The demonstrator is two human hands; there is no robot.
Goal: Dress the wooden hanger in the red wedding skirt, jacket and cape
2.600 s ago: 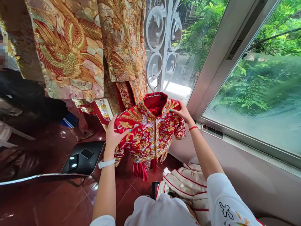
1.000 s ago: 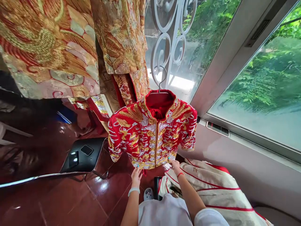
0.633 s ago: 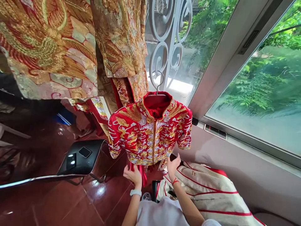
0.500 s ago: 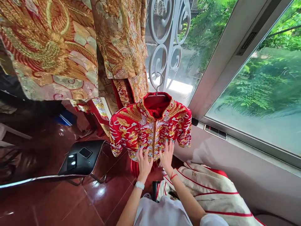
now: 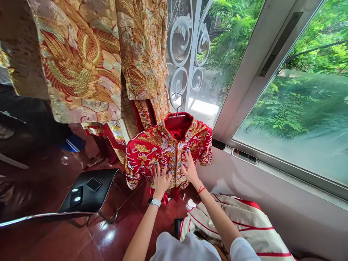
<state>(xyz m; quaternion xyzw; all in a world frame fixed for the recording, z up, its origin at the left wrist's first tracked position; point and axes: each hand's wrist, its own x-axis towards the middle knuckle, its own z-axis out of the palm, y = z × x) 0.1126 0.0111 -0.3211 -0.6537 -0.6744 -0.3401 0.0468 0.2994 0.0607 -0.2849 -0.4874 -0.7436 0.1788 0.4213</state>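
Observation:
A short-sleeved red jacket with gold and silver embroidery hangs from a metal hanger by the window. My left hand lies against its lower front, fingers spread, on the left of the central closure. On the other side of that closure, my right hand rests with fingers stretched out and the thumb apart. Both palms face the cloth, and neither hand grasps it. Red tassels dangle below the hem, partly hidden by my left hand and wrist.
Gold embroidered garments hang at the upper left. A black chair holds a dark phone-like object. Cream cloth with red trim is piled at lower right. On the window sill lies a phone. A white scrolled grille stands behind.
My hands have moved up the jacket's front, the right one higher than the left. The jacket has turned slightly, and the view has shifted.

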